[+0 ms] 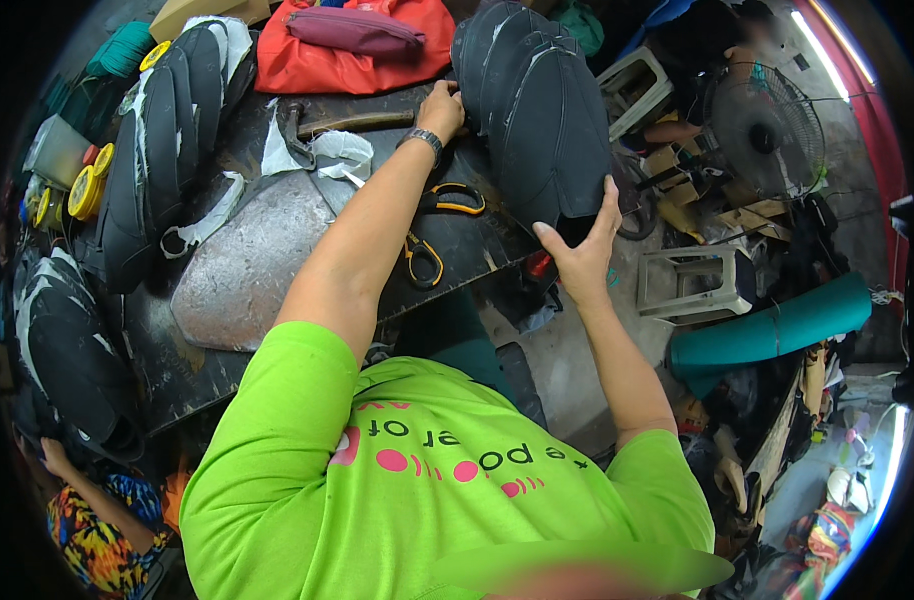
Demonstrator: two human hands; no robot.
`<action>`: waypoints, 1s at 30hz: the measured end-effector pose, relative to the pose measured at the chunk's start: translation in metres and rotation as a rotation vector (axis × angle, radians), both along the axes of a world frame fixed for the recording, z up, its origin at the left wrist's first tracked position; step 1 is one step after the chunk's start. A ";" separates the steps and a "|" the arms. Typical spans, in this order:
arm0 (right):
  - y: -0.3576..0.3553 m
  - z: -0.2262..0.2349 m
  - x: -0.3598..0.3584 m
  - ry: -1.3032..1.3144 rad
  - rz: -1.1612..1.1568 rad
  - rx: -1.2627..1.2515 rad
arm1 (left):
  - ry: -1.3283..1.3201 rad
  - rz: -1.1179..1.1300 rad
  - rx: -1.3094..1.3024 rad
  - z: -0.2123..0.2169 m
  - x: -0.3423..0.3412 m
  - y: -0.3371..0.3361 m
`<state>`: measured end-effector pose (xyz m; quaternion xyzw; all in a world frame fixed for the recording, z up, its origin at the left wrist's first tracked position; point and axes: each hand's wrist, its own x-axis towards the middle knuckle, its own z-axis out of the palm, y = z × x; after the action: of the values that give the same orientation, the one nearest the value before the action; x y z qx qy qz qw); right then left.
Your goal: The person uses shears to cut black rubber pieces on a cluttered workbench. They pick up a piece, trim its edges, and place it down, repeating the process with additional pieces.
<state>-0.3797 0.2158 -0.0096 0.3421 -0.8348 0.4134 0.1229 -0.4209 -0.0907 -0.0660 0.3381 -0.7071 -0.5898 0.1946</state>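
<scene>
Black cut panels stacked at the workbench's right end, both hands squaring the pile.

Left hand (442,108) curls over the stack of black panels (537,110) at its far edge; right hand (584,248), fingers spread, presses its near edge overhanging the workbench (217,360). Judged: aligning; next needs a firm two-handed grip.

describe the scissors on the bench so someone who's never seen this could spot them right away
Start at the dark workbench and follow the person's left forearm up toward the left hand on the stack of black cut pieces. The scissors lie just right of that forearm, below the wrist. Their orange-and-black loop handles set them apart from the grey metal plate and the wooden-handled hammer nearby.
</scene>
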 end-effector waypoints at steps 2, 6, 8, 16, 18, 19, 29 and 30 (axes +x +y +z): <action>-0.002 0.005 0.000 0.048 0.017 0.058 | -0.008 -0.020 -0.112 0.004 0.003 -0.001; 0.003 0.014 -0.019 0.021 0.066 0.090 | -0.278 -0.210 -0.590 0.029 0.026 -0.004; 0.002 0.016 -0.038 0.046 0.090 0.080 | -0.424 -0.337 -0.765 0.047 0.051 0.001; -0.017 0.013 -0.063 0.136 0.097 0.082 | 0.103 -0.634 -0.681 0.107 0.217 0.043; -0.022 0.005 -0.048 0.160 0.042 0.094 | 0.085 -0.616 -0.617 0.110 0.257 0.052; -0.023 0.000 -0.038 0.163 -0.001 0.103 | 0.083 -0.606 -0.631 0.110 0.269 0.053; -0.026 0.000 -0.027 0.099 -0.060 0.117 | 0.225 -0.491 -0.304 0.079 0.142 0.007; -0.026 0.000 -0.027 0.101 -0.075 0.124 | 0.248 -0.471 -0.253 0.078 0.118 0.006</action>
<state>-0.4065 0.1901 -0.0099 0.3379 -0.8637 0.3384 0.1590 -0.3030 -0.0851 0.0117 0.0630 -0.8048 -0.5628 0.1779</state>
